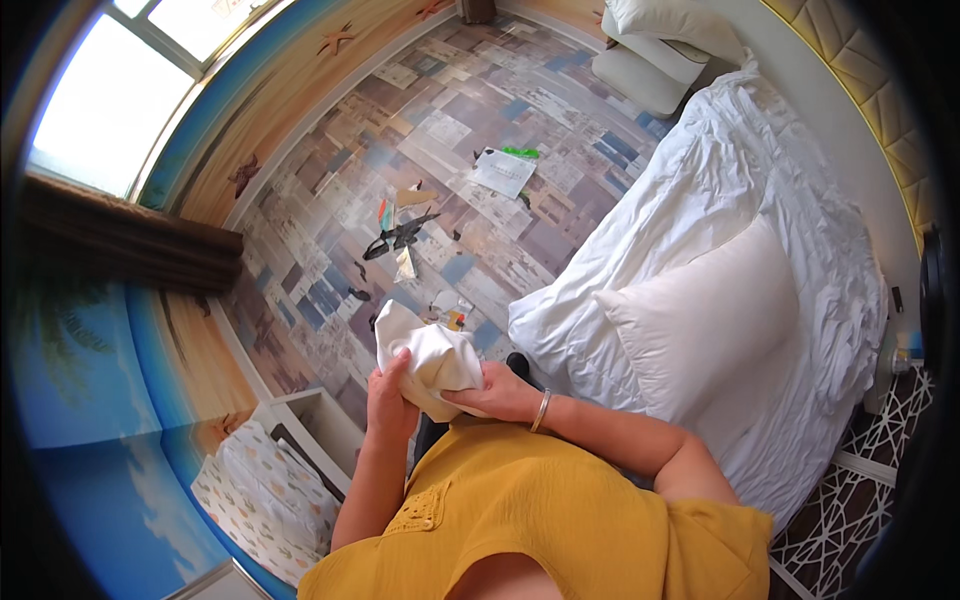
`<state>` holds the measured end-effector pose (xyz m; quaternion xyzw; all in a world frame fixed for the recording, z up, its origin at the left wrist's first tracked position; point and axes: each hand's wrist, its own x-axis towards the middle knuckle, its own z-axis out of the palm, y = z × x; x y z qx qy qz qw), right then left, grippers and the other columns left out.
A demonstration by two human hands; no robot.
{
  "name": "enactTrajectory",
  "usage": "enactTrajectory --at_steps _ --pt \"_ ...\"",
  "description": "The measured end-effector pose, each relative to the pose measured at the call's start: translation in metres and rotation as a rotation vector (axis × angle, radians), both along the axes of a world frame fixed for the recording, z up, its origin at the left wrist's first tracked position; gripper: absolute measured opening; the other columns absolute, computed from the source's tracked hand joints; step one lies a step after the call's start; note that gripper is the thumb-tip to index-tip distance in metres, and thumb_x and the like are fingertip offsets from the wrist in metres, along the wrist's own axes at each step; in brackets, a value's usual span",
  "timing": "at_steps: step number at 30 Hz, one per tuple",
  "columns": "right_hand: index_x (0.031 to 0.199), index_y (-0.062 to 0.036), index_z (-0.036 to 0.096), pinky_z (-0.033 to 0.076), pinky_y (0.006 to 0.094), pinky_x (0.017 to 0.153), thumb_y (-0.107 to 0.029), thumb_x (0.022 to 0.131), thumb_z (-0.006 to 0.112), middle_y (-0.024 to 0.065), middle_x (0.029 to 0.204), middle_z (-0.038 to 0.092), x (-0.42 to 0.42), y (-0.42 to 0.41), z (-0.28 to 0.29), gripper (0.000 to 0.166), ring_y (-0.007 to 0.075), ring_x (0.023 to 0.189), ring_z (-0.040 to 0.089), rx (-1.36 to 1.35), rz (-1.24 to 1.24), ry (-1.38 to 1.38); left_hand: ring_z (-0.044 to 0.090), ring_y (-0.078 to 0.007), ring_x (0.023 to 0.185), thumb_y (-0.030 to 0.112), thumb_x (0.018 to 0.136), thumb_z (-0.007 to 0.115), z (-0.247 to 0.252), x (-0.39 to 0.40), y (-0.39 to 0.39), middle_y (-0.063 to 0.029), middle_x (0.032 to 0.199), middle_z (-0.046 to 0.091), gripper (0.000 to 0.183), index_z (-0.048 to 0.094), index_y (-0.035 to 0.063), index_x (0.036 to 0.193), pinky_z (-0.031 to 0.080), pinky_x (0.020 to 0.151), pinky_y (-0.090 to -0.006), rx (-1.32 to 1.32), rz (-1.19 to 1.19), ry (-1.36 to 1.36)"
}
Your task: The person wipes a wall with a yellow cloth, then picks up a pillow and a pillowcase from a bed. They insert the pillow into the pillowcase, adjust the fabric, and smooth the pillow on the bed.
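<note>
A bunched white cloth (435, 356) is held in front of my body, above the floor. My left hand (392, 397) grips its left side, with the thumb pressed on top. On the other side, my right hand (499, 392) holds the cloth between thumb and fingers, a bangle around that wrist. Folds hide most of the fingertips. To my right is a bed with a rumpled white sheet (720, 172), and a white pillow (712, 322) lies on it.
Litter is scattered over the patchwork floor (442, 127): a black plastic scrap (401, 236), a white paper sheet (504, 172) and small wrappers. Cushions (652, 67) are stacked beyond the bed. At left stand a white open box-like unit (319, 420) and a pineapple-print fabric bundle (259, 495).
</note>
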<state>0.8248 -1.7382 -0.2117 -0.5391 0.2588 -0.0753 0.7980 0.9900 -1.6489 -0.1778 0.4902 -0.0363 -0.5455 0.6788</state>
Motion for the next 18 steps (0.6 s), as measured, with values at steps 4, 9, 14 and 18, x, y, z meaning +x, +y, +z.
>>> enactTrajectory --at_steps 4,9,14,18 --pt "0.109 -0.0002 0.066 0.051 0.0272 0.08 -0.023 0.085 0.075 0.0061 0.097 0.071 0.002 -0.045 -0.005 0.034 0.0108 0.089 0.064 -0.045 -0.225 -0.04 0.064 -0.0183 0.101 0.017 0.098 0.057 -0.015 0.014 -0.041 -0.0081 0.112 0.065 0.029 0.058 -0.0018 0.12 0.051 0.089 -0.0317 0.037 -0.059 -0.071" --pt "0.111 -0.0032 0.066 0.051 0.0266 0.079 -0.019 0.083 0.076 0.0061 0.096 0.071 -0.008 -0.123 0.005 0.033 0.0115 0.089 0.065 -0.23 -0.436 0.023 0.058 -0.0086 0.089 0.022 0.099 0.059 -0.022 0.053 -0.124 -0.0007 0.101 0.064 0.027 0.062 0.0013 0.116 0.048 0.078 -0.0246 0.039 -0.1 -0.44" --pt "0.09 -0.0084 0.068 0.054 0.036 0.071 -0.008 0.075 0.073 0.0098 0.089 0.063 -0.036 -0.221 -0.012 0.016 0.0277 0.08 0.065 -1.222 -0.616 0.563 0.056 -0.0042 0.087 0.022 0.099 0.059 -0.016 0.087 -0.237 0.0024 0.095 0.064 0.026 0.064 0.0005 0.113 0.046 0.075 -0.0199 -0.094 -0.181 -0.537" --pt "0.091 -0.0061 0.069 0.054 0.0329 0.073 0.003 0.077 0.072 0.0078 0.094 0.064 -0.048 -0.275 -0.025 0.017 0.0241 0.083 0.065 -0.892 -1.193 0.486 0.058 -0.007 0.085 0.024 0.1 0.057 -0.007 0.115 -0.35 0.0004 0.096 0.064 0.03 0.062 0.0001 0.117 0.046 0.074 -0.0212 -0.15 -0.329 -0.387"
